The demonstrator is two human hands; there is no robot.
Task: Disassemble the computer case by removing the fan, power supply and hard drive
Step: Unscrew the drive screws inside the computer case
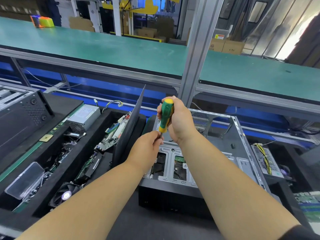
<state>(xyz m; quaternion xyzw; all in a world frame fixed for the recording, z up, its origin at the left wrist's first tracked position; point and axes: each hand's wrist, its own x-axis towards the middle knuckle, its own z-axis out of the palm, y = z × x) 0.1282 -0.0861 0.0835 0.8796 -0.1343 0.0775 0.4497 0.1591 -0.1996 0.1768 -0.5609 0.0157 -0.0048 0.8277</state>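
Green and yellow, the screwdriver (165, 116) stands nearly upright over the open case (216, 153). The right hand (179, 122) is wrapped round its handle; the left hand (147, 148) pinches the shaft just below. I'd say a screw is being worked loose, probably at the drive cage, with the hard drive (180, 168) lying beneath both hands. Next comes steady downward pressure while turning. A fan (65, 194) and power supply (84, 118) already sit well left.

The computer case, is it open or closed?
Open. The case lies with its top side uncovered, so the metal drive bracket inside shows. A dark side panel stands apart on its left.
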